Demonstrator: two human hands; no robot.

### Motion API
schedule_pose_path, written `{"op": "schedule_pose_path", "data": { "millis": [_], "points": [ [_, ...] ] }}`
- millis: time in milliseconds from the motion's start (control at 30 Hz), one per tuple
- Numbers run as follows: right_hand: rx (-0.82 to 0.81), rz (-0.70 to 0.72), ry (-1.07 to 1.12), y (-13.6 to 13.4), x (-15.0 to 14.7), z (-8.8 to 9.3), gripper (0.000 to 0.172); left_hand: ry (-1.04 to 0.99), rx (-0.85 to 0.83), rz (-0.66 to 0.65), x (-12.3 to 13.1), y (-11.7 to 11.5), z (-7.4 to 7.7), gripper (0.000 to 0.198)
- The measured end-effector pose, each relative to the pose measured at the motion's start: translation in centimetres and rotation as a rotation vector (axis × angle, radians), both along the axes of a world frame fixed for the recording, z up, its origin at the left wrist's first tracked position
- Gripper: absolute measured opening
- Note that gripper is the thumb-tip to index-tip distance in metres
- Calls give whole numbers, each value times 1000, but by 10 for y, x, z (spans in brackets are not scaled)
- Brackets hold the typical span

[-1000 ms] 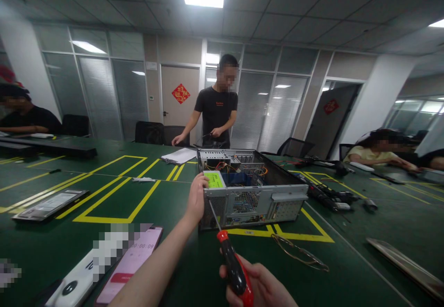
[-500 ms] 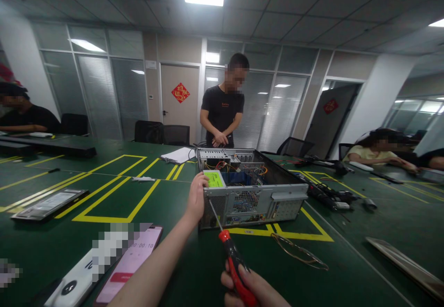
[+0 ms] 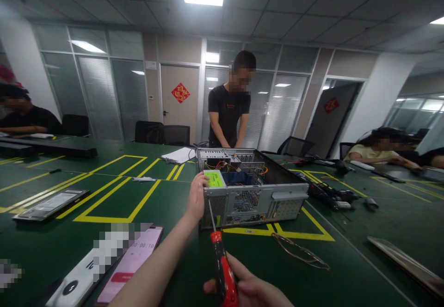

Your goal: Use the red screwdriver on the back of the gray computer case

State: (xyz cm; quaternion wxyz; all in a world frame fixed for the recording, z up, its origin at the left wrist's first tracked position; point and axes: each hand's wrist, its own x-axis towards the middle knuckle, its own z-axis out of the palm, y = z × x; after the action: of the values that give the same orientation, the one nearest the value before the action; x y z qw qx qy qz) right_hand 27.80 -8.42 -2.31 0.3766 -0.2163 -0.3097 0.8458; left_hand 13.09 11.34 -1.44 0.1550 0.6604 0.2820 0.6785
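Observation:
An open computer case [image 3: 289, 197] lies on the green table, its rear panel facing me and its wiring and boards showing. My left hand [image 3: 196, 200] grips its near left corner, fingers curled over the edge beside the power supply [image 3: 214, 178] with its bright green label. In my right hand [image 3: 250, 285] is a red and black screwdriver [image 3: 222, 263], held upward at a slant. Its tip meets the rear panel by the power supply's grille, near the upper left; whether it sits in a screw is too small to tell. The right fingers are loosely around the handle.
Left of my arm lie a phone [image 3: 133, 260] showing a timer, a white device [image 3: 74, 284] and a hard drive [image 3: 50, 204]. Glasses [image 3: 301, 250] rest right of the case, near black cables [image 3: 322, 191]. A person [image 3: 229, 113] stands behind the table.
The screwdriver's handle has swung left and stands more upright, with my right fingers loosened around it. My left hand stays put. The standing person has shifted right and lowered their hands.

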Motion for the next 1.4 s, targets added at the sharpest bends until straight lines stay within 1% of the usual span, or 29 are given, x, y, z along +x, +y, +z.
{"op": "schedule_pose_path", "data": {
  "millis": [100, 167, 233, 400, 500, 600, 700, 767, 833, 900, 933, 967, 1000, 1033, 1100, 1167, 1233, 1300, 1367, 1400],
  "points": [
    [56, 13, -42, -3, 3, 8, 92, 2, 2, 0, 0, 0, 0, 46],
    [81, -8, -67, -5, 3, 13, 84, -4, 0, 2, 0, 0, 0, 47],
    [67, -49, -76, -6, 3, 15, 73, -7, -3, 1, 0, 0, 0, 47],
    [12, -163, -89, -8, -1, 14, 52, -10, 1, -9, 0, 0, 0, 48],
    [1, -178, -149, -7, 0, 11, 44, -15, -2, -5, 0, -1, 1, 48],
    [32, -128, -208, -4, 2, 9, 49, -14, -4, 2, 0, -1, 1, 49],
    [86, -147, -234, 0, 4, 9, 59, -11, 0, -2, 0, 0, 0, 48],
    [68, -176, -275, 1, 5, 10, 63, -8, -5, -4, 0, 0, 0, 47],
    [-3, -195, -314, 1, 6, 13, 63, -5, -10, -3, 0, 0, -1, 47],
    [-74, -263, -348, -2, 7, 16, 63, -2, -7, -1, 0, 1, -1, 47],
    [-82, -324, -389, -4, 7, 18, 63, 1, -4, 0, 0, 1, -1, 47],
    [-57, -396, -458, -6, 7, 18, 63, 5, -1, 2, 0, 1, -2, 47],
    [12, -481, -556, -8, 7, 19, 62, 6, 1, 4, -1, 1, -2, 47],
    [128, -572, -682, -10, 7, 19, 59, 8, 2, 6, -1, 2, -2, 46],
    [471, -761, -966, -13, 9, 18, 49, 9, 2, 9, -1, 2, -2, 46],
    [844, -884, -1222, -13, 13, 17, 37, 11, 6, 6, -1, 2, -2, 46],
    [1165, -933, -1420, -12, 18, 17, 32, 11, 7, 1, -1, 2, -2, 46],
    [1436, -954, -1556, -11, 21, 16, 32, 8, -1, -4, -1, 2, -2, 46],
    [1642, -986, -1649, -10, 20, 15, 34, 2, -4, -9, -1, 2, -2, 46],
    [1711, -985, -1689, -10, 18, 15, 36, 0, -3, -12, -1, 1, -2, 46]
  ]
}}
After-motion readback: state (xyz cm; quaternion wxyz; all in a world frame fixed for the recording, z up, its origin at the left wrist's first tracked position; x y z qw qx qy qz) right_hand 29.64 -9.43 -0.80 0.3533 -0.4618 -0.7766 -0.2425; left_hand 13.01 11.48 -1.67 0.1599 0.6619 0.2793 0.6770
